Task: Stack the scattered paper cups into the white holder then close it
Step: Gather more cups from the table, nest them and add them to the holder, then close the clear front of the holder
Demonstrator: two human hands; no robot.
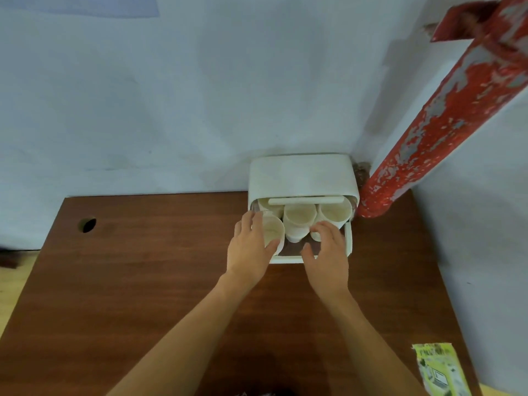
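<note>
Two hands at the white holder [303,178], which sits at the desk [143,281] far edge w/ lid up. My left hand [250,250] grips a paper cup [273,231], fingers curled round it, at the holder's left front. My right hand [328,254] hovers over the holder's right front, fingers apart, loosely bent, clamped on nothing. More cups [300,215] stand inside the holder. Green packet [440,370] lies well nearer me than the holder, to its right.
</note>
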